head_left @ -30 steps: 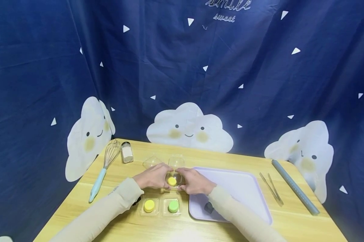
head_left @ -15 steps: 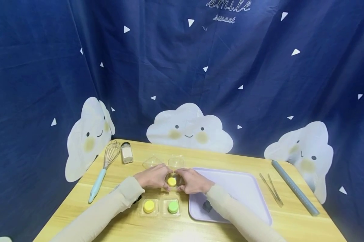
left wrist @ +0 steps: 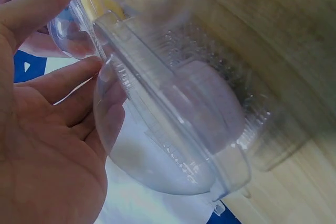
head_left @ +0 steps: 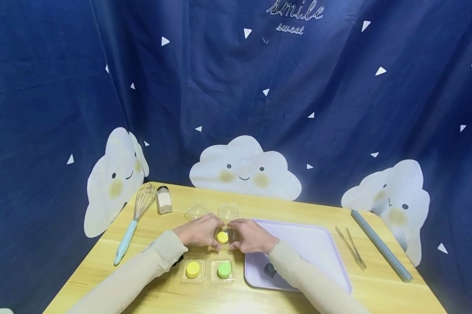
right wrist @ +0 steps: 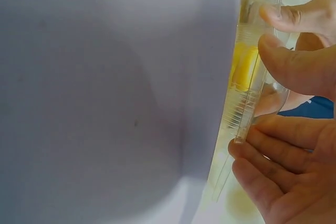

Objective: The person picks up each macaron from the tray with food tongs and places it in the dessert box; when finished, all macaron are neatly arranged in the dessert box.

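A yellow macaron [head_left: 222, 237] sits in a clear plastic box [right wrist: 256, 85] with a domed lid, at the middle of the table. My left hand [head_left: 199, 230] grips its left side, thumb at the near edge and fingers beyond. From the right, my right hand [head_left: 255, 236] grips the same box. In front stand two clear boxes, one with a yellow macaron [head_left: 192, 269] and one with a green macaron [head_left: 224, 269]. In the left wrist view, a domed clear box [left wrist: 157, 156] nearby shows a blurred pinkish shape. Whether the gripped lid is fully pressed down is hidden.
A pale purple tray [head_left: 298, 226] lies beneath my right forearm. Further right are metal tongs [head_left: 351, 248] and a grey-blue rolling pin [head_left: 381, 245]. At left lie a whisk [head_left: 127, 237] and a black-capped jar [head_left: 164, 200]. Clear domes [head_left: 228, 211] stand behind the hands.
Both hands keep their grip on the macaron box in nearly the same place. The head view has tilted up slightly.
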The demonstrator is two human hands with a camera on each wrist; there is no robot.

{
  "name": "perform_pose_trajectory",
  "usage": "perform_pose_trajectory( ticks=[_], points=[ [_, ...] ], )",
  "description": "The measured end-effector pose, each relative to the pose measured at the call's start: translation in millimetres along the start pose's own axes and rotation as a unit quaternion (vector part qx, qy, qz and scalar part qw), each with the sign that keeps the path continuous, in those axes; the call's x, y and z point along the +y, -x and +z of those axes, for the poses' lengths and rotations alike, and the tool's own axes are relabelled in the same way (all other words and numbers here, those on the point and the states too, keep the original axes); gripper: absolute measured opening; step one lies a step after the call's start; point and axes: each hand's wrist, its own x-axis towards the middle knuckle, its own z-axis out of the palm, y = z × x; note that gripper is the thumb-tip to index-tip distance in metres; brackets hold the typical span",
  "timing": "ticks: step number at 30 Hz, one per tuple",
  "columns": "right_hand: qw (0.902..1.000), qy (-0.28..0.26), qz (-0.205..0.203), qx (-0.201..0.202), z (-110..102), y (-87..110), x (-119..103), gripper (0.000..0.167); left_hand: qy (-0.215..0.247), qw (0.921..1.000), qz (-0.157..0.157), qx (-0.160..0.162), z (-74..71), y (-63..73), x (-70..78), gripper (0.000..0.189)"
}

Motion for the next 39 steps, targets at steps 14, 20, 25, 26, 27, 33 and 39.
perform_pose_trajectory(
  ticks=[14,20,25,26,27,33,39],
  points=[
    [0.9991,-0.034,0.027,0.005,-13,-2.9,0,0.068,0.059,0.9981,-0.013,0.013,-8.0,0.0,-5.1,0.083],
    [0.9952,-0.074,0.022,0.06,-29,-9.8,4,0.069,0.086,0.9941,0.0,0.065,-34.2,0.7,-11.0,0.082],
    [0.9837,-0.129,0.009,0.125,-43,-20.8,4,0.072,0.114,0.9857,0.025,0.122,-66.1,4.0,-21.0,0.088],
    [0.9801,-0.143,0.009,0.138,-46,-23.8,3,0.074,0.117,0.9838,0.026,0.134,-73.3,5.0,-23.2,0.09],
    [0.9758,-0.157,0.008,0.152,-50,-27.1,2,0.075,0.12,0.9817,0.024,0.146,-80.7,6.0,-25.3,0.092],
    [0.9519,-0.218,0.016,0.215,-69,-49.3,-2,0.077,0.139,0.9703,-0.011,0.197,-118.8,9.9,-45.3,0.102],
    [0.919,-0.318,0.043,0.229,-80,-73.8,-7,0.085,0.19,0.9648,-0.025,0.18,-138.7,4.8,-67.1,0.108]
  ],
)
